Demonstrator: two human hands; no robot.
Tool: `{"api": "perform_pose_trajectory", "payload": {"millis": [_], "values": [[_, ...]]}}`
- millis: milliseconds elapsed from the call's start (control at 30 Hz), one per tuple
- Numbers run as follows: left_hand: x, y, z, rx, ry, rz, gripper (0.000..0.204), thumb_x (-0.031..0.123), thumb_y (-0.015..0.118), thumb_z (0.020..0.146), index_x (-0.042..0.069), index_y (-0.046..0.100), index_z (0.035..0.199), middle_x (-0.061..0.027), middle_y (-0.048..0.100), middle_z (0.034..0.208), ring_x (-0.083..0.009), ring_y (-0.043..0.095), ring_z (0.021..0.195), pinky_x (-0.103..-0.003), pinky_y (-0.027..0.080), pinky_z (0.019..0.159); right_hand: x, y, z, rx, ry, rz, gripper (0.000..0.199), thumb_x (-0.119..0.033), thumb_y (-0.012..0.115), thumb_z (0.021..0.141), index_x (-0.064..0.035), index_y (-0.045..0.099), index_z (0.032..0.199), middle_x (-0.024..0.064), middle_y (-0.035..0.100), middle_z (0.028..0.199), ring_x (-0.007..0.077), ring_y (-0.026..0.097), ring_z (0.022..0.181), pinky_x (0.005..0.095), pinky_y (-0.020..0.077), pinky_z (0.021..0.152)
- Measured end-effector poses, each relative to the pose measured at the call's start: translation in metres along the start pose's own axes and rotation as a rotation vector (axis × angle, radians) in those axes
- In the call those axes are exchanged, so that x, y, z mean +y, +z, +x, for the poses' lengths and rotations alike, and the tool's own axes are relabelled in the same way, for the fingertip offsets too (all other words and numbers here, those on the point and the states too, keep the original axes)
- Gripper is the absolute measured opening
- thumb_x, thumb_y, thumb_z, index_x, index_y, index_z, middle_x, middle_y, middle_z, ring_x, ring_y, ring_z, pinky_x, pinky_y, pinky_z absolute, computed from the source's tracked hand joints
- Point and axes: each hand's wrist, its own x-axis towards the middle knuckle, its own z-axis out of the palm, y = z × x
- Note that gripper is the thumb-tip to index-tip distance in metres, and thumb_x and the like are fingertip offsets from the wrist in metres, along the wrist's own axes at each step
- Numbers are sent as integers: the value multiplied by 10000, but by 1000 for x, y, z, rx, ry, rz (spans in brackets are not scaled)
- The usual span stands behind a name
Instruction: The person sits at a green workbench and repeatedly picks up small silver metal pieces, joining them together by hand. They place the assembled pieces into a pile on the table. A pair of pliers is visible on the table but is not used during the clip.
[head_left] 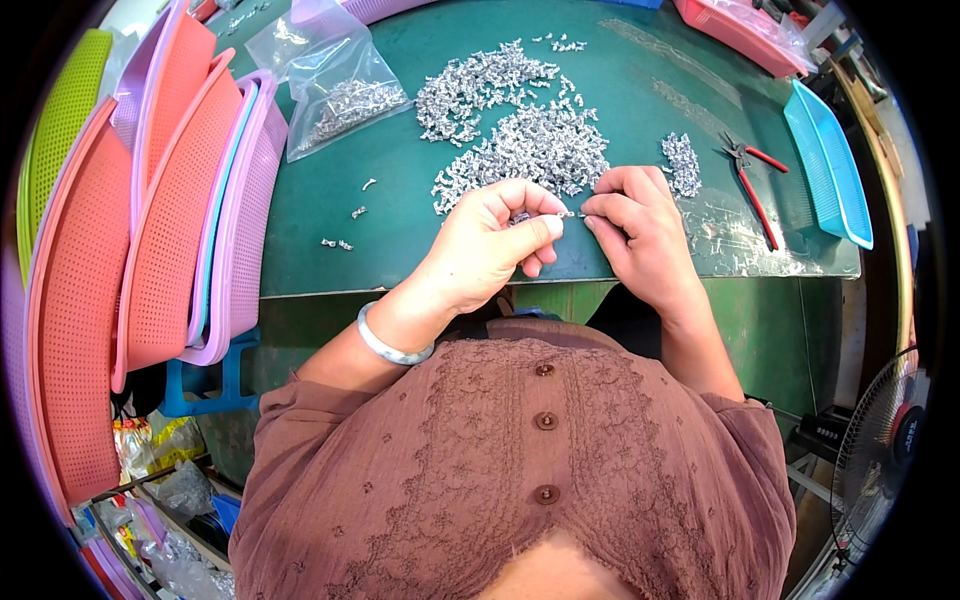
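My left hand and my right hand meet over the near edge of a green table. Together they pinch a small silver metal part between their fingertips. The left hand also cups a few more small metal pieces in its curled fingers. Just beyond the hands lies a heap of the same silver parts, with a second heap further back. A smaller cluster of parts sits right of my right hand. A pale bangle circles my left wrist.
Clear plastic bags with metal parts lie at the back left. Red-handled pliers rest on the right, beside a blue tray. Stacked pink, orange and green baskets stand on the left. A red basket is far right; a fan stands lower right.
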Motion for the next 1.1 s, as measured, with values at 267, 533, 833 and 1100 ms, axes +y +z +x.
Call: {"api": "perform_pose_trajectory", "payload": {"millis": [267,533,833,1100], "values": [[1,-12,4,-53,-56,-359,118,13,479,831,3,556,921,-93,605,835,-148,593,678,-213,469,539,-5,4,-1,100,97,203,131,26,645,717,-29,609,831,80,605,801,243,575,741,322,462,646],[6,0,2,-6,-111,-196,120,60,545,854,8,574,959,-69,623,822,-114,595,642,-208,469,534,-16,7,0,158,102,358,213,61,633,718,-17,611,914,87,606,797,206,607,725,283,482,633],[3,2,1,12,-42,-98,113,57,599,838,15,576,941,-48,618,795,-99,586,617,-200,452,515,-19,11,0,208,73,376,369,71,643,709,-22,562,1057,86,603,807,203,617,747,285,485,668],[1,2,1,5,-35,-102,95,64,609,837,25,568,914,-43,610,788,-94,576,615,-198,448,516,-20,9,2,180,61,357,384,63,652,692,-26,566,1056,92,605,822,231,601,764,306,478,686]]}}
